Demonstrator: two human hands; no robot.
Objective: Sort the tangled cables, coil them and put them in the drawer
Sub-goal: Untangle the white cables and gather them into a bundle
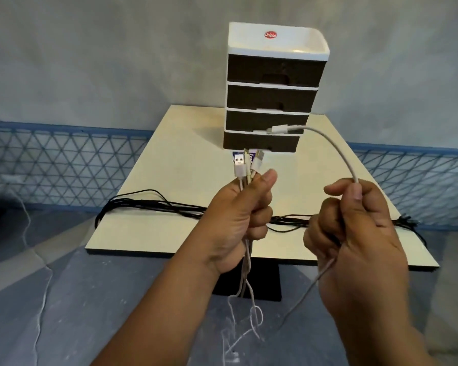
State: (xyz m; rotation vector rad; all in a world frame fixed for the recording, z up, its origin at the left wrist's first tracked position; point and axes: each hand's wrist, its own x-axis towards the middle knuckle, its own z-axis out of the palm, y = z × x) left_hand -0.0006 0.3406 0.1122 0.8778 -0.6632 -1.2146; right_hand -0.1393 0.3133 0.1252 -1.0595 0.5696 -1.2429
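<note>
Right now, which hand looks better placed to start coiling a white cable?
Probably the right hand: it grips one white cable alone, its plug end arching free. The left hand is clamped on a bundle of plug ends, so it likely just anchors.

I am looking down at what seems a plain room in a home or small workspace, though I cannot tell which. A bare grey plastered wall [90,62] is filling the background, and a blue wire mesh fence [50,159] is running along its base. A small cream table [185,143] on a black pedestal is standing on a grey floor [77,299], carrying a white desktop drawer unit [270,88].
</note>
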